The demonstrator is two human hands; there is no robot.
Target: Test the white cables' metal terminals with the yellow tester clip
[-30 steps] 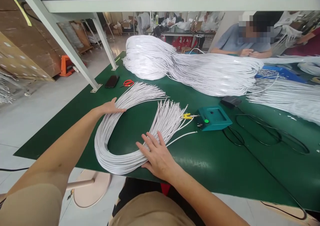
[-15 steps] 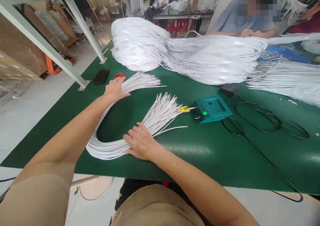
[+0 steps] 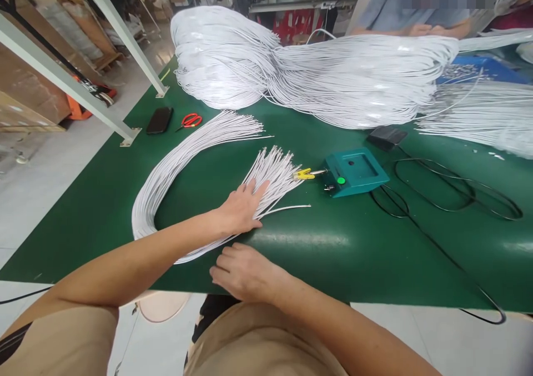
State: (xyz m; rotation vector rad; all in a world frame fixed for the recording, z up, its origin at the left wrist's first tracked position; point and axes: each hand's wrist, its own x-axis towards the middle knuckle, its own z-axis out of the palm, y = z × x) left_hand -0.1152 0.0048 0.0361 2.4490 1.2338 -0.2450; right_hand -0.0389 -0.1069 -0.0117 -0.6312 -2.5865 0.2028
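A bundle of white cables (image 3: 160,170) lies bent in a U on the green tabletop, its cut ends fanned out to the right. My left hand (image 3: 244,206) rests flat across the bundle's near end, fingers spread over the strands. Just below it, by the table's front edge, is my right hand (image 3: 250,270), apart from the cables; its fingers are curled in and nothing shows in them. Beyond the fanned ends, a yellow-handled tool, possibly clip-like (image 3: 305,174), points toward a teal box with a green button (image 3: 353,171), seemingly attached to its side.
Red-handled scissors (image 3: 191,120) and a dark phone-like slab (image 3: 159,120) lie at the left. A large tied coil of white cable (image 3: 353,81) spans the back. A black cord (image 3: 437,251) runs across the right side. Another person (image 3: 383,9) sits behind.
My left hand has left the bundle's far end and come across to its near end. My right hand has let go of the cables and drawn back toward me, fingers curling.
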